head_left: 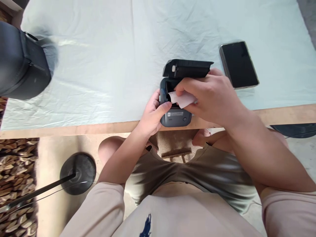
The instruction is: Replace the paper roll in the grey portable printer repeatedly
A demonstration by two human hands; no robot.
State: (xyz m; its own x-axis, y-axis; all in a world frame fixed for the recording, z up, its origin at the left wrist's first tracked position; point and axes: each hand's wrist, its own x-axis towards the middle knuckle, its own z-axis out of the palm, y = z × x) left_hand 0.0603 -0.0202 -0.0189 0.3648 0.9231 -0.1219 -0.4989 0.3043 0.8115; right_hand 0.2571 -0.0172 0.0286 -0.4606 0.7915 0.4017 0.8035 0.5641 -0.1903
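A small dark label printer (175, 120) is at the table's front edge with its black lid (190, 68) raised. My left hand (155, 112) grips the printer's left side, the thumb on the rim of the open compartment. In my right hand (209, 95) is a white paper roll (182, 98), pinched between the fingers. The roll's left end is in or right over the compartment; its exact seating is hidden by my fingers. A light label and a round button show on the printer's front part.
A phone (239, 65) lies on the pale cloth (103, 59) right of the printer. At the far left stands a dark zippered case (23, 62). The table's wooden edge (74, 130) runs before me. Below are a black round stand base (77, 172) and stacked firewood (17, 171).
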